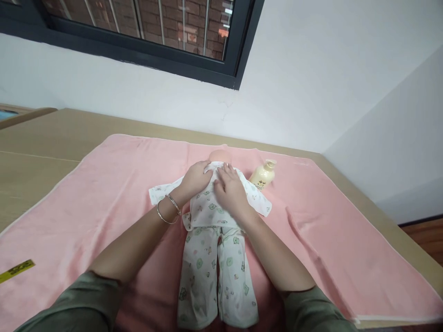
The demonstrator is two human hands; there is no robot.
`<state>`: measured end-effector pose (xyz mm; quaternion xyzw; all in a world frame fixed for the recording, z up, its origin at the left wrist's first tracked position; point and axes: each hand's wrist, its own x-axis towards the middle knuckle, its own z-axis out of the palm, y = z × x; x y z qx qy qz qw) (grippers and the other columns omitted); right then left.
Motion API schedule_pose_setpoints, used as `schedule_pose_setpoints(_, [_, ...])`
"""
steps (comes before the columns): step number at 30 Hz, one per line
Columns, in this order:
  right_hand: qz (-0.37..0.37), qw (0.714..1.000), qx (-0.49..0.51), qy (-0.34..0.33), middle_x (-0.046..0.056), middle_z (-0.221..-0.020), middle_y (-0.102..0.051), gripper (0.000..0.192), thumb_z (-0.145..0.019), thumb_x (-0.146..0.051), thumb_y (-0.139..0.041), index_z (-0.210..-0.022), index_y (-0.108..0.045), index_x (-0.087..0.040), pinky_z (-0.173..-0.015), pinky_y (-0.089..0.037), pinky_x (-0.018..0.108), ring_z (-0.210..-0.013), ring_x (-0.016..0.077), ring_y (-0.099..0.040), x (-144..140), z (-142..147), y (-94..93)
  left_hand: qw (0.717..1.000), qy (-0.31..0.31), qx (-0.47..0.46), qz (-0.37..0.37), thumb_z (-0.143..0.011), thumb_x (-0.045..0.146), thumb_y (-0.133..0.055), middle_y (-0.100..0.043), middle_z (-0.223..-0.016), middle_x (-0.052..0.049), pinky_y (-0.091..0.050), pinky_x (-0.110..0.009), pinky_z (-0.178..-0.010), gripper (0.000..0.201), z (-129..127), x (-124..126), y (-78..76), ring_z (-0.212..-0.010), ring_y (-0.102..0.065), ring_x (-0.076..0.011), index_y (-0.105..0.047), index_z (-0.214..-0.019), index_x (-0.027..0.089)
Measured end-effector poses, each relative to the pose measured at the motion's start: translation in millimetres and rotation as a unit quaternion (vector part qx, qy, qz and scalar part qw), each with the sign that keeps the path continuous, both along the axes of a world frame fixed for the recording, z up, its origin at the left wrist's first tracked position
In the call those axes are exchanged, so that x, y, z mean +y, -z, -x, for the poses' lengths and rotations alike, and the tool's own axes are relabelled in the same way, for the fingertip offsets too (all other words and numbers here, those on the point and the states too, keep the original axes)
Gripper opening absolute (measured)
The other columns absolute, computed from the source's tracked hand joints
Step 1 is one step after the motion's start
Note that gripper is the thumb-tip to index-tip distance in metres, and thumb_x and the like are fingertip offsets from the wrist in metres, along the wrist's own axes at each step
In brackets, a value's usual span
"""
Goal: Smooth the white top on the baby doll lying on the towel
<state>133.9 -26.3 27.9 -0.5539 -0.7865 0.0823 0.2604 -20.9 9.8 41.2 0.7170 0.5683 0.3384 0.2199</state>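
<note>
A baby doll (220, 156) lies on its back on a pink towel (104, 184), dressed in a white printed shirt (207, 207) and matching trousers (214, 272). My left hand (195, 179) rests on the shirt at the doll's left shoulder, fingers curled on the cloth near the collar. My right hand (231, 191) lies flat on the chest, fingertips at the neckline. Two bangles (168, 208) circle my left wrist. Only the top of the doll's head shows above my hands.
A cream pump bottle (263, 175) lies on the towel just right of the doll's head. A yellow strip (16, 270) sits at the towel's left edge. The wooden table (41, 138) meets a white wall under a dark-framed window (155, 32).
</note>
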Motion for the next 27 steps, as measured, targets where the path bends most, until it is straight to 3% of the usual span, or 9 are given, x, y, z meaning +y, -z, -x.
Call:
schedule_pose_setpoints(4, [0.015,0.999,-0.032,-0.023,0.019,-0.161,-0.039,0.051,-0.099,-0.027,-0.046,-0.146,-0.054,-0.010,-0.126,-0.020,0.054,-0.154,0.0326,-0.027,0,2,1.2,1.000,-0.008,0.001,0.001,-0.088,0.023,-0.047,-0.064,-0.143,-0.013,-0.042,-0.037,-0.117,0.051,-4,-5,-5.1,-0.134,-0.058,-0.0256,-0.062,-0.134,0.008])
schedule_pose_setpoints(9, [-0.039,0.998,0.031,-0.035,0.016,-0.161,-0.040,0.050,-0.098,-0.024,-0.044,-0.146,-0.054,-0.013,-0.125,-0.026,0.053,-0.154,0.0302,-0.029,-16,-1,-21.4,0.999,-0.008,-0.037,-0.024,-0.086,0.024,-0.048,-0.068,-0.136,-0.012,-0.043,-0.040,-0.116,0.047,-2,-8,-7.0,-0.131,-0.060,-0.0279,-0.068,-0.127,0.012])
schedule_pose_setpoints(12, [-0.044,0.998,0.019,-0.039,0.017,-0.163,-0.037,0.051,-0.099,-0.024,-0.044,-0.148,-0.051,-0.012,-0.125,-0.025,0.055,-0.154,0.0321,-0.027,-18,0,-19.9,0.996,-0.015,-0.092,-0.013,-0.084,0.026,-0.052,-0.069,-0.136,-0.012,-0.043,-0.040,-0.115,0.046,-1,-7,-5.5,-0.130,-0.061,-0.0282,-0.070,-0.125,0.013])
schedule_pose_setpoints(16, [0.008,0.999,-0.039,-0.019,0.025,-0.161,-0.036,0.050,-0.101,-0.026,-0.047,-0.146,-0.051,-0.006,-0.123,-0.024,0.061,-0.153,0.0376,-0.028,-11,2,-7.5,0.984,-0.013,-0.177,0.006,-0.080,0.029,-0.058,-0.072,-0.129,-0.010,-0.045,-0.041,-0.113,0.040,-5,-9,-3.5,-0.124,-0.064,-0.0289,-0.074,-0.114,0.018])
schedule_pose_setpoints(19, [0.015,0.999,-0.011,-0.050,0.022,-0.159,-0.042,0.047,-0.102,-0.027,-0.044,-0.145,-0.053,-0.010,-0.122,-0.028,0.057,-0.151,0.0339,-0.034,-13,-6,-22.4,0.964,0.001,-0.264,0.002,-0.076,0.031,-0.063,-0.075,-0.121,-0.011,-0.045,-0.043,-0.112,0.034,-14,-16,-2.8,-0.121,-0.065,-0.0303,-0.076,-0.106,0.018])
schedule_pose_setpoints(21, [-0.010,0.997,0.045,-0.063,0.016,-0.159,-0.045,0.047,-0.102,-0.026,-0.042,-0.146,-0.053,-0.015,-0.123,-0.031,0.049,-0.151,0.0279,-0.036,-21,-20,-45.1,0.938,0.017,-0.346,0.022,-0.077,0.032,-0.065,-0.076,-0.117,-0.012,-0.046,-0.043,-0.111,0.029,-23,-20,-2.7,-0.119,-0.066,-0.0300,-0.075,-0.100,0.017])
schedule_pose_setpoints(23, [-0.037,0.994,0.096,-0.043,0.012,-0.158,-0.046,0.049,-0.100,-0.025,-0.042,-0.147,-0.053,-0.017,-0.123,-0.032,0.046,-0.151,0.0248,-0.036,-30,-39,-69.2,0.893,0.034,-0.441,0.083,-0.080,0.031,-0.064,-0.075,-0.114,-0.013,-0.048,-0.042,-0.109,0.025,-35,-22,-4.4,-0.114,-0.068,-0.0282,-0.074,-0.097,0.016])
schedule_pose_setpoints(27, [-0.047,0.989,0.130,0.042,0.014,-0.159,-0.044,0.053,-0.099,-0.027,-0.042,-0.149,-0.051,-0.012,-0.125,-0.028,0.044,-0.152,0.0256,-0.034,-33,-77,-95.2,0.748,0.085,-0.599,0.274,-0.093,0.034,-0.051,-0.072,-0.117,-0.020,-0.056,-0.040,-0.099,0.032,-69,-16,-16.3,-0.109,-0.072,-0.0261,-0.067,-0.110,0.011])
